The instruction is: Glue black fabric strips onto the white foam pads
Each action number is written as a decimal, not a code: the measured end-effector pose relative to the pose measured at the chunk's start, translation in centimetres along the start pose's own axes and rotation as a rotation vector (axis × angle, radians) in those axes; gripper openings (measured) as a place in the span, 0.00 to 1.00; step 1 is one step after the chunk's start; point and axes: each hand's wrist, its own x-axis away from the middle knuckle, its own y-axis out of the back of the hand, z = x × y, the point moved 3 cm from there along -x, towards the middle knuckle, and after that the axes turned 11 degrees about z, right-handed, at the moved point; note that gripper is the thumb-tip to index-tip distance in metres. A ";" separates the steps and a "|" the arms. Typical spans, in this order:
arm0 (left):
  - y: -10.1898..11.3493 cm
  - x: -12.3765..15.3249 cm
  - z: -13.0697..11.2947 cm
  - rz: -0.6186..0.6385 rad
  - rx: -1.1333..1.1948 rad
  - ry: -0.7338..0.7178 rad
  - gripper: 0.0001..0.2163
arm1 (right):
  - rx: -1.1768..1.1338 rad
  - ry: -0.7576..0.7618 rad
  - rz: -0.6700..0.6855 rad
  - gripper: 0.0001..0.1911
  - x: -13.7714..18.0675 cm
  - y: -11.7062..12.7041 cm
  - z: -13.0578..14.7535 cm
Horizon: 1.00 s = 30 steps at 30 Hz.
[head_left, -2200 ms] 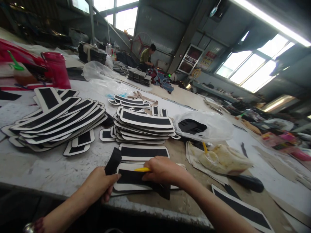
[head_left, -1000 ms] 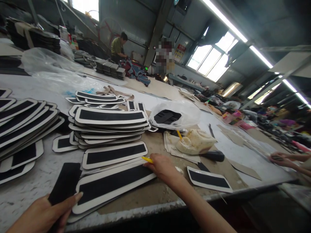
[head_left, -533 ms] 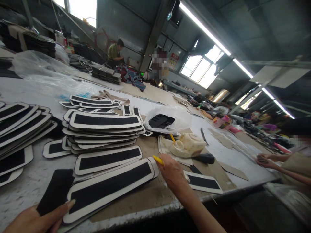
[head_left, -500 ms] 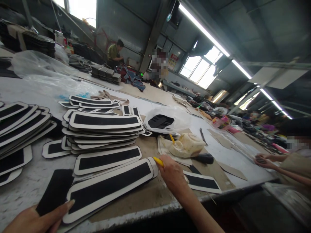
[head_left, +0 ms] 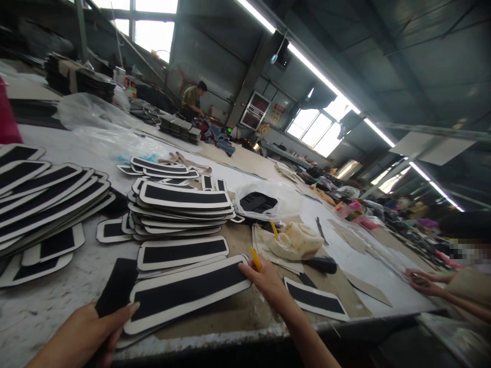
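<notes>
My left hand (head_left: pixel 90 327) is closed on a black strip (head_left: pixel 117 289) of sheet material, with its thumb over the left end of a long black panel with a pale border (head_left: pixel 192 291). The fingers of my right hand (head_left: pixel 264 278) pinch the right end of that panel, which looks slightly raised. A yellow stick-like tool (head_left: pixel 255 259) is also held in this hand, pointing up; its working end is hidden. Beneath the long panel lie more panels, with a shorter bordered panel (head_left: pixel 183 253) just behind it.
A stack of bordered panels (head_left: pixel 186 197) stands behind; another fanned stack (head_left: pixel 57 199) lies left. A stained cream pot (head_left: pixel 297 240) with a yellow stick sits right of centre, near a loose panel (head_left: pixel 316 299). The table edge (head_left: pixel 230 340) runs in front. A co-worker's hands (head_left: pixel 424 281) are at right.
My right fingers have come onto the long panel's right end and lifted it a little. The yellow tool has tipped more upright. The whole view has shifted, so the table things appear further right.
</notes>
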 end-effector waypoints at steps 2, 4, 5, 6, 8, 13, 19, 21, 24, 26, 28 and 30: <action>-0.2 0.8 -0.8 -0.005 0.011 -0.046 0.26 | -0.081 -0.017 0.024 0.16 0.3 -0.1 0.0; -0.2 1.6 -1.3 0.003 0.028 -0.091 0.27 | -0.201 -0.052 0.021 0.18 0.7 -0.1 -0.1; -0.1 1.9 -1.5 0.007 0.034 -0.119 0.28 | -0.264 -0.070 0.011 0.19 0.9 0.0 -0.1; 0.0 2.3 -1.8 0.002 0.040 -0.141 0.29 | -0.318 -0.084 0.001 0.20 1.1 0.2 -0.1; 0.4 3.0 -2.1 -0.020 0.062 -0.167 0.30 | -0.398 -0.096 -0.015 0.23 1.6 0.6 0.1; 1.5 4.4 -2.5 -0.060 0.155 -0.193 0.28 | -0.488 -0.058 -0.063 0.26 3.0 1.6 1.7; 1.6 5.1 -2.2 0.032 0.224 -0.207 0.28 | -0.604 -0.017 -0.021 0.26 4.0 0.9 2.9; 1.5 5.6 -2.0 0.111 0.371 -0.211 0.26 | -0.668 -0.016 0.008 0.26 4.3 0.3 3.0; 1.4 6.6 -1.8 0.184 0.574 -0.192 0.24 | -0.835 -0.017 0.073 0.26 4.8 -0.9 3.1; 1.3 7.2 -1.6 0.180 0.677 -0.185 0.23 | -0.988 -0.009 0.121 0.27 5.1 -1.8 3.0; 1.3 7.4 -1.4 0.159 0.777 -0.168 0.22 | -1.117 -0.022 0.152 0.28 5.3 -2.6 2.7; 1.3 7.4 -1.1 0.141 0.831 -0.138 0.23 | -1.171 -0.050 0.167 0.28 5.4 -3.2 2.3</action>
